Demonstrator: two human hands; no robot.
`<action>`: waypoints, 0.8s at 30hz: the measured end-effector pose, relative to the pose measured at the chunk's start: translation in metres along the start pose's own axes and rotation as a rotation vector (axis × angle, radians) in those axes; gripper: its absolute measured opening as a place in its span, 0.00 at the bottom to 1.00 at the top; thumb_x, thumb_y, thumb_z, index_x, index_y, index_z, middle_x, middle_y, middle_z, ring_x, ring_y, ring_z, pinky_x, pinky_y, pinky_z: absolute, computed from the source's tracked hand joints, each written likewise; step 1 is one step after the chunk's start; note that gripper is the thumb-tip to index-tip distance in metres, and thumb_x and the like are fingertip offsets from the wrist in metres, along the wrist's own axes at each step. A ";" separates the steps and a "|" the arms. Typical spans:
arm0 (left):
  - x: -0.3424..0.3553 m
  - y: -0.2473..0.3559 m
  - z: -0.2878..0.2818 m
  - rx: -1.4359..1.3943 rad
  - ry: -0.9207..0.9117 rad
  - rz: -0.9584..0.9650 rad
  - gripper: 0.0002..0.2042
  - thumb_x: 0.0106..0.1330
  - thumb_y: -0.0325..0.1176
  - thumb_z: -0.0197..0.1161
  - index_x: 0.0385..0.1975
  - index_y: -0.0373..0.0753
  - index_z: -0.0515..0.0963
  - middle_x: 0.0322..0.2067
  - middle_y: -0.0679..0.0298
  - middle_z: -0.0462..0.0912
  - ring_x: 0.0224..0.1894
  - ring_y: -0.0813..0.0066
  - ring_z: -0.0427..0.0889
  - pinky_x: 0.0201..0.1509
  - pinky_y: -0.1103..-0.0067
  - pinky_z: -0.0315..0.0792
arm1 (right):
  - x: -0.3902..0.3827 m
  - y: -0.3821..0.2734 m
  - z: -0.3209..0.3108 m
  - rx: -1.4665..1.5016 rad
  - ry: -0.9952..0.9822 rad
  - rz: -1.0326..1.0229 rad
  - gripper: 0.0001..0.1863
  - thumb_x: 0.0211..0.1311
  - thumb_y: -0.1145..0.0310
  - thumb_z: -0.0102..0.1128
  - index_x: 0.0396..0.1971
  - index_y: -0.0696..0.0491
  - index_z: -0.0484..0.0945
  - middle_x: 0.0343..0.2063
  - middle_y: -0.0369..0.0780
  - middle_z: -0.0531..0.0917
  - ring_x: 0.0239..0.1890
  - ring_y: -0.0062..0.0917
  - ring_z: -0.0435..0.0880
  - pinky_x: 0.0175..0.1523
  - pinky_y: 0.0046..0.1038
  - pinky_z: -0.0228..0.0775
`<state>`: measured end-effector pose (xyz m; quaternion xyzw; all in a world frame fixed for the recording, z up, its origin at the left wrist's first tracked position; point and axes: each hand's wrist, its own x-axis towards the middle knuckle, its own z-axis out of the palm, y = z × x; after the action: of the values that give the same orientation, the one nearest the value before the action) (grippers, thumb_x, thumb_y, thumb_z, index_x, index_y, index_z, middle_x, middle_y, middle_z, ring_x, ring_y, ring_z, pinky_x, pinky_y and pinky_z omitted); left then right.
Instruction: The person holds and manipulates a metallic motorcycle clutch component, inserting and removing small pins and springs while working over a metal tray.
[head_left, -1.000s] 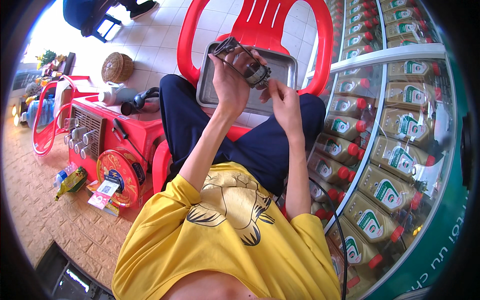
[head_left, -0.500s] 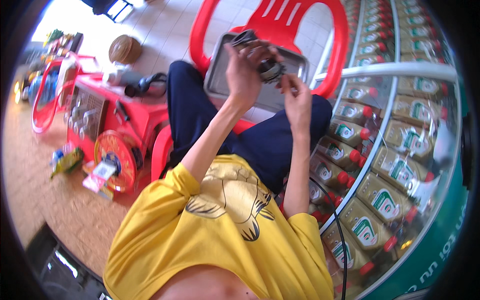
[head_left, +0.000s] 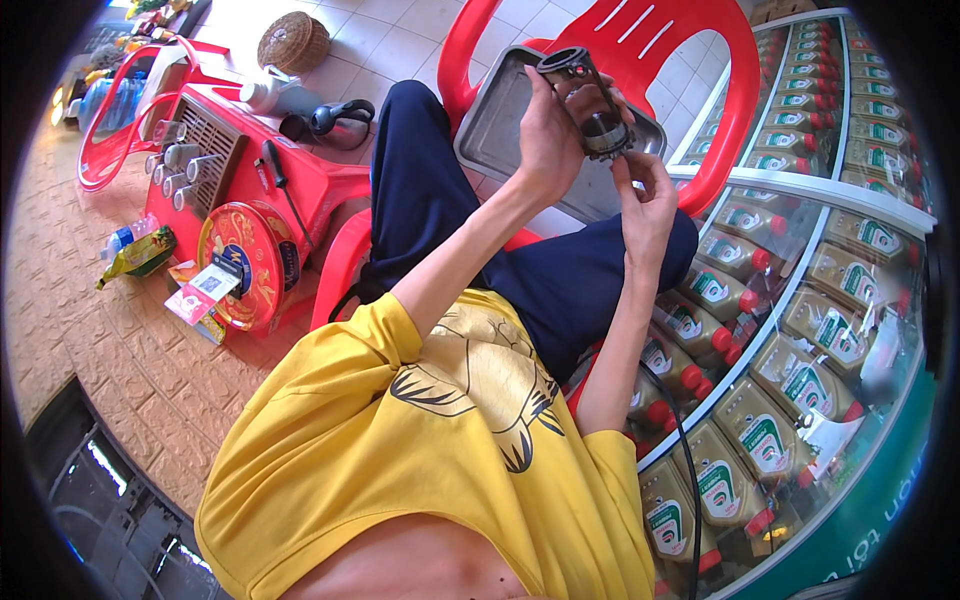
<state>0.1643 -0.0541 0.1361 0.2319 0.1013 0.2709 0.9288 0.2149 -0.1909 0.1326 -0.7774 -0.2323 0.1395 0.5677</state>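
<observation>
Tiled floor, 1 red chair (head_left: 690, 60) | 1 metal tray (head_left: 500, 120) | 2 hands (head_left: 600, 165) gripping 1 dark, seemingly mechanical part (head_left: 590, 100)

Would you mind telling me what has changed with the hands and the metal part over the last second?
The left hand has kept its grip on the dark metal part and lifted it a little higher over the grey metal tray. The right hand has stayed at the part's lower end, fingers touching it. The tray still rests on the red plastic chair, and the red toolbox sits where it was.
</observation>
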 end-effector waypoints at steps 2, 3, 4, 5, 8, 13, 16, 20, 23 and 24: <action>0.001 -0.001 -0.003 -0.020 0.023 -0.001 0.42 0.71 0.71 0.30 0.51 0.33 0.71 0.41 0.52 0.79 0.46 0.56 0.81 0.55 0.64 0.74 | -0.003 -0.007 0.004 0.004 -0.006 0.039 0.14 0.73 0.62 0.59 0.39 0.61 0.83 0.27 0.37 0.85 0.29 0.17 0.78 0.38 0.21 0.70; 0.001 0.000 -0.002 -0.013 0.021 -0.002 0.41 0.71 0.71 0.29 0.51 0.33 0.71 0.41 0.52 0.79 0.46 0.56 0.81 0.55 0.64 0.74 | -0.003 -0.009 0.004 0.002 -0.007 0.059 0.14 0.73 0.63 0.59 0.38 0.61 0.83 0.27 0.37 0.85 0.29 0.17 0.78 0.38 0.21 0.70; 0.001 0.000 -0.001 -0.005 0.019 -0.004 0.41 0.71 0.71 0.29 0.51 0.33 0.71 0.41 0.52 0.79 0.46 0.56 0.80 0.55 0.64 0.74 | -0.001 -0.009 0.000 0.015 -0.097 0.140 0.13 0.72 0.63 0.60 0.40 0.60 0.83 0.27 0.37 0.85 0.29 0.17 0.78 0.38 0.21 0.70; 0.001 0.001 0.000 0.003 0.017 -0.006 0.41 0.71 0.71 0.29 0.50 0.33 0.71 0.41 0.52 0.79 0.47 0.56 0.80 0.55 0.63 0.74 | 0.003 -0.007 -0.005 0.030 -0.187 0.222 0.12 0.71 0.64 0.62 0.41 0.59 0.83 0.28 0.37 0.85 0.29 0.17 0.78 0.38 0.21 0.71; -0.002 0.000 0.003 -0.014 0.016 -0.031 0.41 0.72 0.70 0.28 0.50 0.33 0.72 0.41 0.53 0.79 0.48 0.56 0.80 0.56 0.63 0.74 | 0.002 0.009 -0.009 0.110 -0.182 0.258 0.12 0.70 0.64 0.63 0.43 0.58 0.82 0.29 0.37 0.85 0.30 0.18 0.79 0.38 0.21 0.72; 0.001 0.002 -0.003 -0.035 0.013 -0.004 0.41 0.72 0.70 0.29 0.51 0.32 0.72 0.43 0.53 0.80 0.47 0.56 0.79 0.59 0.64 0.71 | 0.000 -0.012 0.006 -0.068 0.006 -0.002 0.14 0.73 0.63 0.59 0.40 0.60 0.80 0.29 0.36 0.85 0.28 0.18 0.79 0.36 0.21 0.70; 0.001 0.002 0.000 -0.008 -0.008 -0.012 0.41 0.72 0.70 0.30 0.51 0.32 0.72 0.43 0.53 0.80 0.47 0.56 0.79 0.58 0.64 0.71 | 0.005 -0.007 -0.002 0.125 -0.189 0.182 0.14 0.73 0.63 0.58 0.40 0.61 0.80 0.30 0.38 0.86 0.28 0.18 0.79 0.36 0.21 0.71; -0.001 0.002 -0.001 0.018 -0.022 -0.005 0.41 0.72 0.69 0.30 0.51 0.32 0.72 0.43 0.54 0.80 0.47 0.56 0.79 0.57 0.64 0.72 | 0.004 -0.003 -0.005 0.013 -0.167 0.175 0.16 0.74 0.62 0.57 0.40 0.62 0.81 0.29 0.38 0.86 0.27 0.18 0.78 0.37 0.23 0.70; -0.001 0.001 -0.004 -0.027 0.008 -0.017 0.41 0.72 0.70 0.30 0.52 0.32 0.72 0.43 0.54 0.79 0.47 0.57 0.79 0.57 0.64 0.72 | 0.000 -0.009 0.002 -0.016 -0.012 0.008 0.16 0.74 0.62 0.57 0.39 0.62 0.82 0.26 0.38 0.85 0.26 0.17 0.76 0.37 0.22 0.70; -0.001 0.001 -0.004 -0.032 0.010 -0.017 0.41 0.72 0.70 0.29 0.52 0.32 0.72 0.43 0.54 0.79 0.47 0.57 0.79 0.57 0.64 0.72 | 0.000 -0.011 0.004 0.026 -0.025 0.041 0.14 0.73 0.64 0.59 0.39 0.62 0.82 0.26 0.38 0.86 0.27 0.17 0.77 0.37 0.22 0.70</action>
<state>0.1613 -0.0527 0.1336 0.2149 0.1035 0.2656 0.9341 0.2108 -0.1856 0.1415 -0.7727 -0.2215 0.1638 0.5719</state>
